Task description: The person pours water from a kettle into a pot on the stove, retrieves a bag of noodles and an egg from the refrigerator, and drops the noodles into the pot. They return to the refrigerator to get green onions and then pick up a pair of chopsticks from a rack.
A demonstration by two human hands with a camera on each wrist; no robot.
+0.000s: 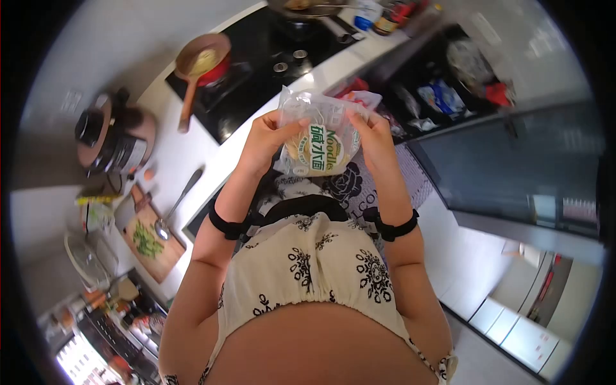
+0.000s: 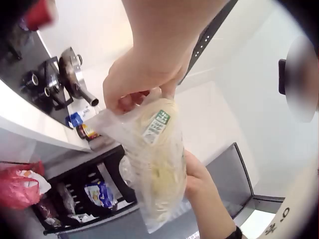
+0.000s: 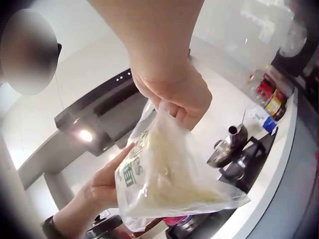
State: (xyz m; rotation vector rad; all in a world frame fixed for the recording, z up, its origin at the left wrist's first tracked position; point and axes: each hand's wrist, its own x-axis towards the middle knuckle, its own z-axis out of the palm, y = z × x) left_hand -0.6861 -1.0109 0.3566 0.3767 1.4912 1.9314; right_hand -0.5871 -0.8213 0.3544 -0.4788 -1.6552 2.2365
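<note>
A clear plastic bag of noodles [image 1: 324, 146] with green and white lettering is held up in front of the body, over the floor beside the counter. My left hand [image 1: 262, 142] pinches its left edge, thumb on the printed face. On the opposite side my right hand [image 1: 377, 142] grips the upper right edge, thumb also in front. Pale noodles fill the bag [image 2: 162, 169] in the left wrist view, where a small green and white label shows. From the right wrist view, the bag [image 3: 169, 181] hangs below the right hand [image 3: 174, 94], whose fingers are curled at its top.
A pan with a wooden handle [image 1: 187, 106] sits on the black hob [image 1: 256, 61], with a wok [image 3: 229, 147] farther along. Left on the counter are a rice cooker [image 1: 119, 138], a cutting board [image 1: 170, 260] with chopped greens, and a spoon [image 1: 163, 229]. An open drawer [image 1: 410, 131] holds packets.
</note>
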